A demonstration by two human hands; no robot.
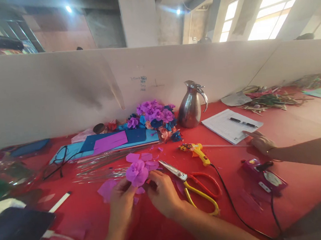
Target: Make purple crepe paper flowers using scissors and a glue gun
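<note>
A purple paper flower [137,172] with layered petals is held up over the red table. My left hand [122,196] grips it from the left, thumb just below the bloom. On the flower's right side my right hand [162,190] is closed, its bent fingers at the lower petals; the fingertips are partly hidden. Loose purple petals [107,189] lie under and around the hands. Close to my right hand are large scissors [197,186] with one red and one yellow handle, blades apart.
Behind lie a yellow glue gun [201,154], purple paper [109,142], finished paper flowers [155,114] and a steel jug [190,107]. Another person's hand [262,143] rests near a white sheet [226,124] with a pen. A dark tablet [20,230] sits at left.
</note>
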